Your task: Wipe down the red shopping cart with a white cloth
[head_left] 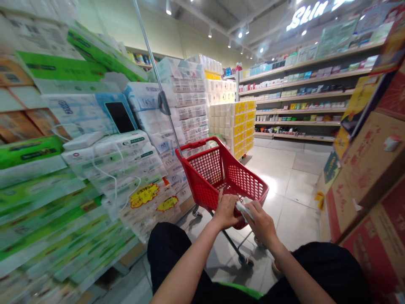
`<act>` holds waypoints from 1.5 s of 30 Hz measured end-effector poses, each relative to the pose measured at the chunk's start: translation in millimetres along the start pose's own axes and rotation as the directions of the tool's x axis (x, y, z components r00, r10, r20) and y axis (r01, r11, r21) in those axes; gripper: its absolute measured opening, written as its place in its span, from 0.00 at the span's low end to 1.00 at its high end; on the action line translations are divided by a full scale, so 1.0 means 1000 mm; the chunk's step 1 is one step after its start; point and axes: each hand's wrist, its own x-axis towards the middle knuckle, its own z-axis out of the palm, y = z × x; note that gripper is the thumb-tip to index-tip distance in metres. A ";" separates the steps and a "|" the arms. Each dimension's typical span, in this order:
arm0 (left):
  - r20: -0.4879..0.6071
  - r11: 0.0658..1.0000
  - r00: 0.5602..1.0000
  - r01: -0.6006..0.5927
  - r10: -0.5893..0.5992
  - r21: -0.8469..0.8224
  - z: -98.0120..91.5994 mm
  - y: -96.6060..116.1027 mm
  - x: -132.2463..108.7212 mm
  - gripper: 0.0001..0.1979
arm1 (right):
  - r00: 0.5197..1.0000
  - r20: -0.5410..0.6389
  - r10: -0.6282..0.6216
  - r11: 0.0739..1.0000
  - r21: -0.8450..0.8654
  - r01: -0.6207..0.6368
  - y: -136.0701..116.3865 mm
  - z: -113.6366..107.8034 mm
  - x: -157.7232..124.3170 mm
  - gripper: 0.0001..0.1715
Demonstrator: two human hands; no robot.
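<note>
So the right hand has its fingers closed on a crumpled white piece of thin, soft stuff, tissue or cloth, can't tell which. The left hand is right beside it with fingers curled in at the other end of the white piece, though I can't really tell how tightly they're clamped. That white bit sits between the hands, just over the near end of a red plastic lattice-sided shopping cart on dark wheels. A thin grey metal pole rises from the cart's far left corner. Knees in dark trousers flank the arms. Over left there's a black-screened phone propped on stacked white plastic-wrapped paper packs, white cables dangling nearby. Off right, brown-and-red cardboard cartons, and way back, long shelves of small products.
</note>
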 end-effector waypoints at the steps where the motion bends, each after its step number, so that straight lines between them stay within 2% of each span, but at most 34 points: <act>1: 0.003 1.000 1.000 0.001 -0.001 -0.007 0.001 0.000 0.001 0.28 | 1.000 0.013 -0.004 1.000 -0.004 0.004 0.007 -0.003 0.002 0.15; 3: 0.015 1.000 1.000 -0.001 0.001 -0.022 0.002 0.001 0.003 0.30 | 0.999 0.020 0.029 1.000 -0.002 -0.029 0.026 -0.009 0.006 0.16; 6: 0.048 1.000 0.999 -0.016 0.017 -0.024 0.003 0.004 0.007 0.30 | 0.990 0.006 0.143 0.990 0.016 -0.143 0.063 -0.017 0.020 0.17; 10: 0.090 0.998 0.995 -0.054 0.051 0.030 0.005 0.012 0.010 0.21 | 0.976 0.037 0.215 0.977 0.007 -0.215 0.112 -0.026 0.047 0.19; 14: 0.085 0.997 0.995 -0.053 0.048 0.059 0.007 0.020 0.009 0.19 | 0.966 0.024 0.259 0.966 0.007 -0.259 0.131 -0.028 0.062 0.20; 16: 0.088 0.997 0.996 -0.039 0.033 0.060 0.007 0.023 0.007 0.18 | 0.966 -0.009 0.259 0.965 0.032 -0.259 0.125 -0.026 0.058 0.19; 18: 0.096 0.998 0.995 -0.030 0.024 0.056 0.007 0.024 0.006 0.18 | 0.966 -0.047 0.256 0.965 0.063 -0.253 0.109 -0.021 0.046 0.19; 24: 0.070 0.999 0.998 0.000 -0.002 0.038 0.009 0.020 0.005 0.24 | 0.956 -0.101 0.274 0.950 0.181 -0.253 0.030 -0.005 -0.003 0.18; 27: 0.042 1.000 0.999 -0.005 0.004 0.007 0.008 0.017 0.004 0.26 | 0.953 -0.104 0.285 0.912 0.335 -0.237 0.008 -0.001 -0.013 0.20; 29: 0.033 0.999 0.999 -0.014 0.015 -0.043 0.004 0.016 0.002 0.30 | 0.929 -0.094 0.358 0.825 0.497 -0.267 0.005 0.000 -0.013 0.22; 32: 0.053 0.989 0.999 0.002 0.007 -0.151 -0.006 0.015 0.000 0.36 | 0.851 -0.011 0.524 0.578 0.739 -0.346 0.008 -0.002 -0.011 0.28; 34: 0.077 0.974 0.997 0.021 -0.003 -0.226 -0.012 0.014 0.000 0.34 | 0.826 0.056 0.561 0.463 0.806 -0.369 0.007 -0.007 -0.010 0.32; 35: 0.089 0.966 0.996 0.027 -0.004 -0.258 -0.013 0.014 0.000 0.33 | 0.835 0.065 0.546 0.464 0.807 -0.366 0.005 -0.010 -0.010 0.33; 36: 0.100 0.958 0.995 0.032 -0.004 -0.285 -0.014 0.013 0.001 0.31 | 0.859 0.060 0.508 0.505 0.788 -0.354 0.003 -0.013 -0.010 0.34; 39: 0.106 0.939 0.993 0.093 -0.060 -0.331 -0.012 0.013 0.003 0.32 | 0.952 0.001 0.307 0.730 0.641 -0.236 -0.005 -0.024 -0.010 0.30; 41: 0.071 0.926 0.987 0.157 -0.141 -0.343 -0.009 0.016 0.004 0.34 | 0.984 -0.013 0.179 0.823 0.551 -0.142 -0.008 -0.029 -0.009 0.26; 43: 0.015 0.909 0.977 0.204 -0.213 -0.364 -0.005 0.021 0.003 0.30 | 0.991 0.003 0.137 0.830 0.545 -0.117 -0.008 -0.033 -0.009 0.25; 45: -0.023 0.882 0.962 0.238 -0.271 -0.406 -0.005 0.026 0.002 0.24 | 0.983 0.017 0.181 0.796 0.585 -0.157 -0.004 -0.037 -0.008 0.25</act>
